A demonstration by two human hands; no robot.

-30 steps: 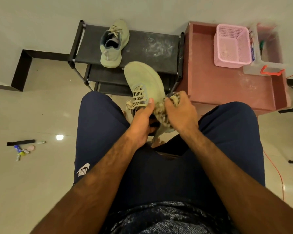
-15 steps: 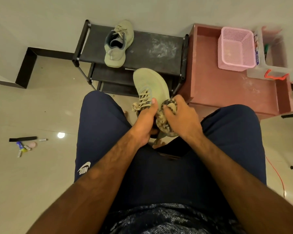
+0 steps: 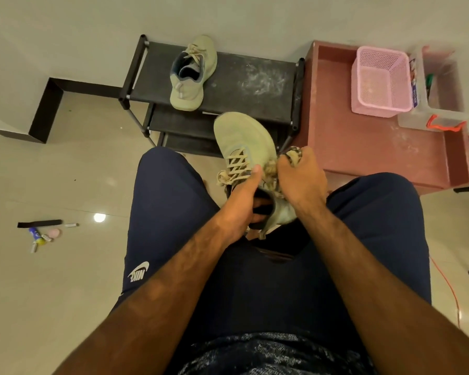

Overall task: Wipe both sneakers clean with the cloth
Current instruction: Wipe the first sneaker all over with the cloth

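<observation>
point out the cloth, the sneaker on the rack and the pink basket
cloth (image 3: 293, 155): head view, on the bunched part sticking out above the right hand
sneaker on the rack (image 3: 187, 97): head view, on its heel end
pink basket (image 3: 381, 108): head view, on its near wall

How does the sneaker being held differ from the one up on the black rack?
The held sneaker is gripped by the left hand and wiped by the right hand with a cloth; the rack sneaker lies untouched. Both point toes away, matching pale green, laced.
</observation>
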